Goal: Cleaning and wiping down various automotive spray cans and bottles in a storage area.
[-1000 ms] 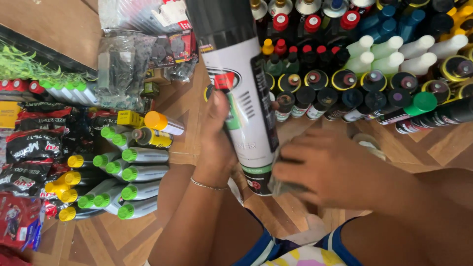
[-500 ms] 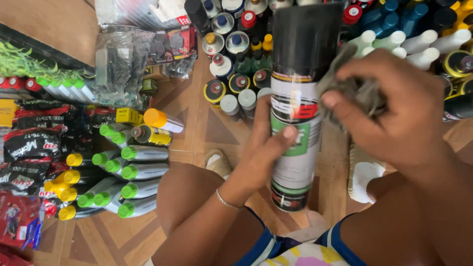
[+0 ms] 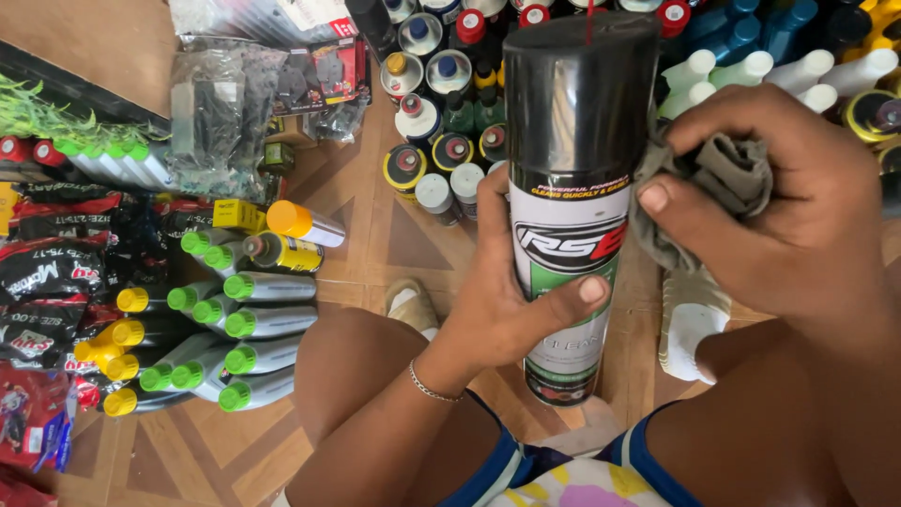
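1. One tall spray can (image 3: 574, 235) stands upright before us, its long axis vertical and its black cap on top, above our knees.
2. Our left hand (image 3: 511, 300) is closed around the lower body of the can, thumb across the label.
3. Our right hand (image 3: 765, 202) is closed on one grey cloth (image 3: 723, 178) and presses it on the right side of the can.
4. On the wooden floor (image 3: 385, 239), we count about ten green-capped bottles (image 3: 258, 319) at left.

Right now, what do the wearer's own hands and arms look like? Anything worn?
Both forearms are bare, no sleeves or gloves. The left hand has a thin silver-coloured bracelet at the wrist. The right hand shows no rings or watch. Fingernails are short and unpainted.
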